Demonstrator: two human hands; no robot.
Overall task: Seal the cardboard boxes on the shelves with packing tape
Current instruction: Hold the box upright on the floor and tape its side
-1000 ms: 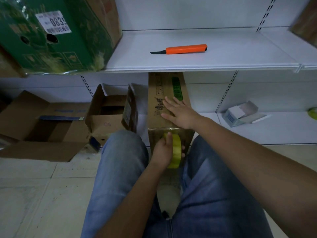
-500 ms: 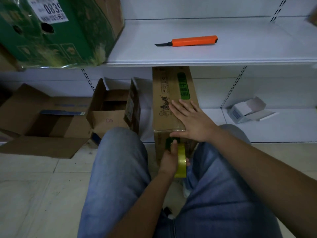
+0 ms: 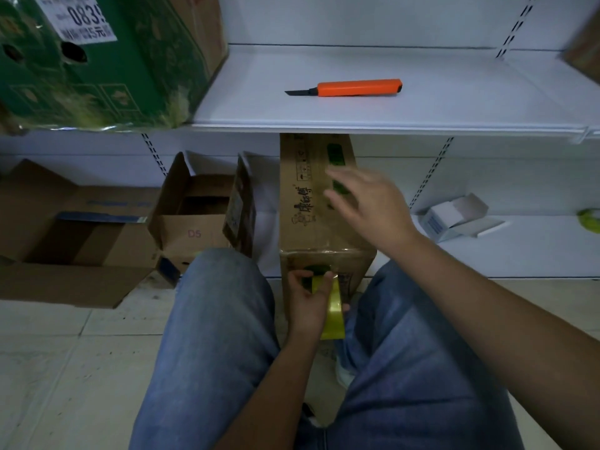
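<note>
A long brown cardboard box (image 3: 308, 203) with green print lies on the bottom shelf, its near end sticking out between my knees. My left hand (image 3: 306, 306) grips a roll of yellow packing tape (image 3: 331, 315) against the box's front face, thumb pressed near the upper edge. My right hand (image 3: 367, 206) hovers over the box top with fingers spread and blurred, holding nothing. An orange utility knife (image 3: 349, 88) with its blade out lies on the shelf above.
Two opened cardboard boxes (image 3: 191, 219) (image 3: 61, 235) stand to the left on the floor and bottom shelf. A green carton (image 3: 107, 60) overhangs the upper shelf at top left. A small white box (image 3: 451, 219) lies on the bottom shelf at right.
My right hand has lifted off the box top and moved up and back. My left hand has kept the tape roll at the box's front face.
</note>
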